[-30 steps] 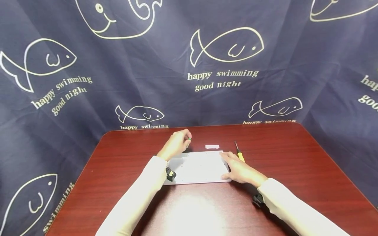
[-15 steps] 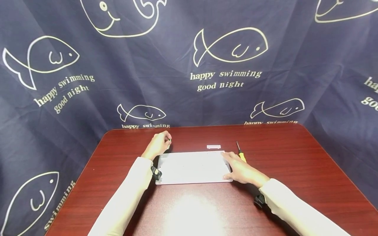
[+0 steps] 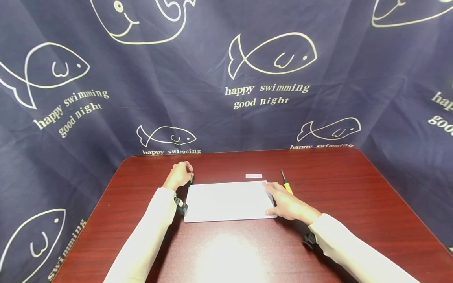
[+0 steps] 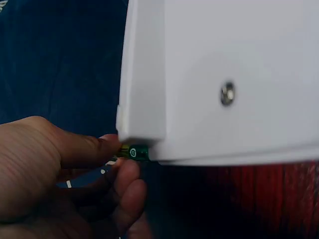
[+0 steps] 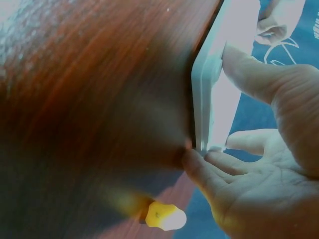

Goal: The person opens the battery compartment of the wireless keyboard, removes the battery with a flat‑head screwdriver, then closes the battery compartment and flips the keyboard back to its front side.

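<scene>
A white flat rectangular panel (image 3: 226, 201), about keyboard-sized, lies on the table between both hands. My left hand (image 3: 178, 175) is at its far left corner and pinches a small green battery (image 4: 133, 152) with a yellowish end between thumb and fingers. In the left wrist view, the panel's corner covers part of the battery. A metal screw head (image 4: 227, 93) shows on the panel's face. My right hand (image 3: 288, 202) grips the panel's right end, thumb on the near edge and fingers around the far corner.
A small white cover strip (image 3: 253, 176) lies just beyond the panel's far edge. The screwdriver (image 3: 288, 188) with a yellow handle lies right behind my right hand, tip pointing away. A dark blue fish-print curtain (image 3: 212, 118) hangs behind the reddish wooden table (image 3: 347, 188).
My left hand has moved left with the battery, from over the panel's far edge to its far left corner, uncovering the panel's left part. The right hand keeps its grip.
</scene>
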`<action>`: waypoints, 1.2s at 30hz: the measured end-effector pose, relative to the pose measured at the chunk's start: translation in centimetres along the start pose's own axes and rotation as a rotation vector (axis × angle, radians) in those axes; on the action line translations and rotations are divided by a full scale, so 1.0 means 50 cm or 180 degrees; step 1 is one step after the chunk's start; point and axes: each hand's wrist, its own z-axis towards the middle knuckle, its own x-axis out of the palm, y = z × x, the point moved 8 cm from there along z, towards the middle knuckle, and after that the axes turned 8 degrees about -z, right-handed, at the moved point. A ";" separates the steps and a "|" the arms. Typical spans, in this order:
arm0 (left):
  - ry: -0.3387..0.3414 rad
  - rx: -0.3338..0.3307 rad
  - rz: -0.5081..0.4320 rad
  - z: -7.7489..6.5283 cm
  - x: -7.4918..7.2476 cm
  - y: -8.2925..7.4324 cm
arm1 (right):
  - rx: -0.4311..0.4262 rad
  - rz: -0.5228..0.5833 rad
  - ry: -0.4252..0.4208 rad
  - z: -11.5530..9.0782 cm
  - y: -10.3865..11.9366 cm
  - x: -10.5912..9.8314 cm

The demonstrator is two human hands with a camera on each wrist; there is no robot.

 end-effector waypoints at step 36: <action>0.0696 0.0866 0.0308 -0.123 -0.014 -0.061 | -0.0063 0.0057 -0.0022 0.000 0.002 -0.003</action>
